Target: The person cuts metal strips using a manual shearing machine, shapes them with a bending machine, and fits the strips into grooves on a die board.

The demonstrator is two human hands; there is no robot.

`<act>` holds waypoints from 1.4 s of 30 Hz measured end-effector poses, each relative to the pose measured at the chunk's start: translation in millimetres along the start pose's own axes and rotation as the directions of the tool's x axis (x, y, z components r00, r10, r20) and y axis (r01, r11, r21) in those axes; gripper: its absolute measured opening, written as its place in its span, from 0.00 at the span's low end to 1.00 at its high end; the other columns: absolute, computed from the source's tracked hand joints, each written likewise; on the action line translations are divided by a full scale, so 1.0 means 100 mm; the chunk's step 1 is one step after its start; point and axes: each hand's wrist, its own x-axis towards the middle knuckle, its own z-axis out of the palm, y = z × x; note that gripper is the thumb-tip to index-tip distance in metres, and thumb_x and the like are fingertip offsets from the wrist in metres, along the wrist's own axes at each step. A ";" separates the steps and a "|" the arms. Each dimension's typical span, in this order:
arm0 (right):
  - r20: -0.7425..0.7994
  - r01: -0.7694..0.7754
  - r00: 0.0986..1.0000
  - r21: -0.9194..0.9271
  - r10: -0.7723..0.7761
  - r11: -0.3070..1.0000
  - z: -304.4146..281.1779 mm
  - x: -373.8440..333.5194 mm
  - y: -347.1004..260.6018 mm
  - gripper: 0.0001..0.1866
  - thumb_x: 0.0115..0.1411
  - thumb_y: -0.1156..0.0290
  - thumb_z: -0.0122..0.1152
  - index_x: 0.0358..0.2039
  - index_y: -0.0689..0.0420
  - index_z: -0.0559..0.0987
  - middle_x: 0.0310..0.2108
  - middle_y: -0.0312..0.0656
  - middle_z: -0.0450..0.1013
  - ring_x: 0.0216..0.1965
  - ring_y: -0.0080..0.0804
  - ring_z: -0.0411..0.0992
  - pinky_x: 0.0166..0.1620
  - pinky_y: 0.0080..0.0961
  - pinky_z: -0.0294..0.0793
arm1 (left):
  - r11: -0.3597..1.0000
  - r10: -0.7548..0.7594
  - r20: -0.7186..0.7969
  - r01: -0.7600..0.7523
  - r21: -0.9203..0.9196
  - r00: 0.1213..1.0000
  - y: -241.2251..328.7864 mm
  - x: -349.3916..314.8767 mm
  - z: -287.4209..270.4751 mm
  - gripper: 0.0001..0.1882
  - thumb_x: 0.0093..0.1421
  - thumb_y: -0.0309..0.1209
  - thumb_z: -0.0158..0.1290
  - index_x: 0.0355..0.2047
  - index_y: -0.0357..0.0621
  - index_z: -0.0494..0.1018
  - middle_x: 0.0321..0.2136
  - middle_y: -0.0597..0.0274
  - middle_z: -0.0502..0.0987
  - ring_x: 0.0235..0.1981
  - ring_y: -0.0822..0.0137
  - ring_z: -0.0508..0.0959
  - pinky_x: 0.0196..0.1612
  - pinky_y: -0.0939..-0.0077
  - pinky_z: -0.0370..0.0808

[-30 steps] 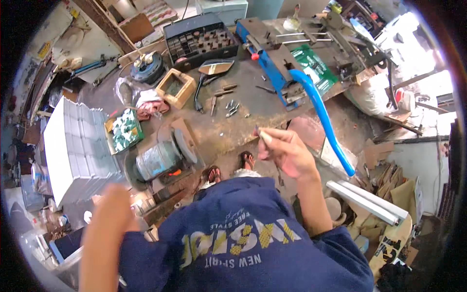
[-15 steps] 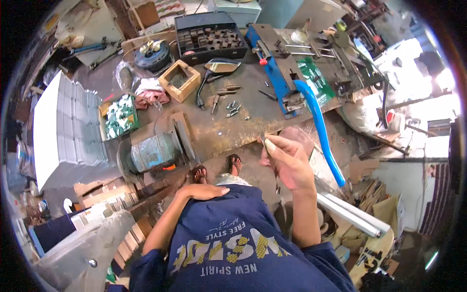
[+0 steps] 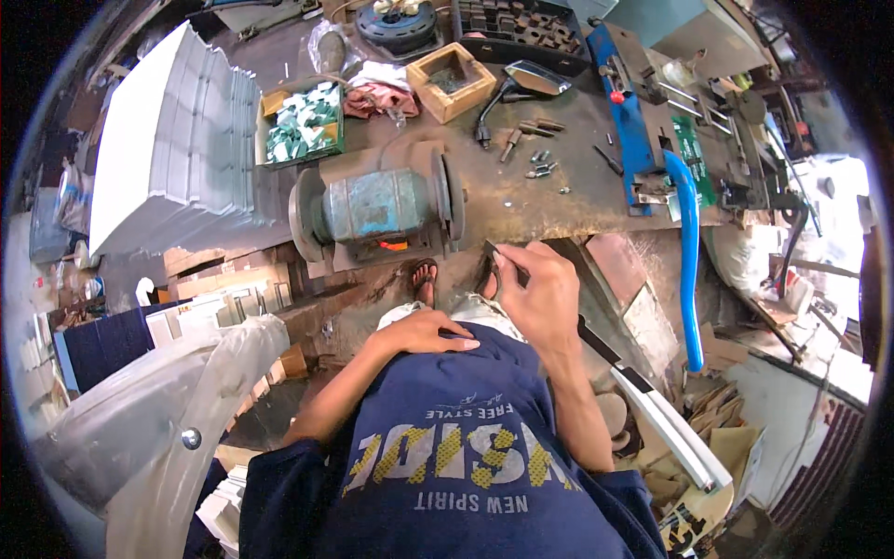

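Observation:
My right hand (image 3: 540, 293) is pinching a small dark flat metal piece (image 3: 491, 249) between thumb and fingers, just in front of the bench edge. What kind of piece it is, I cannot make out. My left hand (image 3: 426, 332) rests on the front of my dark blue shirt (image 3: 447, 401), its fingers stretched out and holding nothing. Ahead and to the left of my right hand stands a worn blue-grey bench grinder (image 3: 377, 203) with a wheel at each end. The pinched piece is apart from the grinder's right wheel (image 3: 449, 197).
Small metal pins (image 3: 540, 170) lie on the bench beside a mirror (image 3: 538, 78) and a wooden box (image 3: 452, 82). At right, a blue machine's long handle (image 3: 687, 270) juts past the edge. Stacked white sheets (image 3: 177, 140) and a box of green-white scraps (image 3: 303, 126) stand left.
My view has swung left, so the bench things sit further right in the picture. My right hand has come closer to my body and the grinder, still pinching the piece.

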 end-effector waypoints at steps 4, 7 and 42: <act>-0.035 -0.001 0.999 -0.087 -0.003 0.996 0.20 0.01 -0.01 0.07 0.54 0.77 0.63 0.33 0.61 0.84 0.25 0.49 0.74 0.28 0.49 0.75 0.31 0.39 0.72 | 0.998 0.060 -0.308 -0.068 -0.014 0.950 0.02 -0.21 0.04 0.28 0.57 0.55 0.61 0.43 0.42 0.83 0.37 0.49 0.84 0.40 0.53 0.84 0.49 0.64 0.77; -0.067 0.067 0.995 -0.107 -0.074 0.992 0.32 0.05 -0.01 0.06 0.54 0.77 0.62 0.32 0.61 0.83 0.25 0.49 0.74 0.28 0.49 0.75 0.31 0.40 0.72 | 0.980 -0.026 -0.361 -0.047 -0.193 0.932 -0.05 -0.29 0.06 0.25 0.56 0.49 0.64 0.44 0.39 0.82 0.37 0.49 0.84 0.38 0.57 0.85 0.45 0.66 0.80; -0.003 0.076 0.997 -0.284 -0.080 0.956 0.68 0.05 -0.05 0.06 0.50 0.74 0.59 0.25 0.64 0.76 0.25 0.52 0.70 0.32 0.53 0.74 0.34 0.46 0.72 | 0.947 -0.094 -0.683 -0.147 -0.286 0.724 0.12 -0.92 0.03 0.18 0.60 0.33 0.61 0.47 0.34 0.77 0.38 0.46 0.83 0.42 0.57 0.84 0.47 0.68 0.78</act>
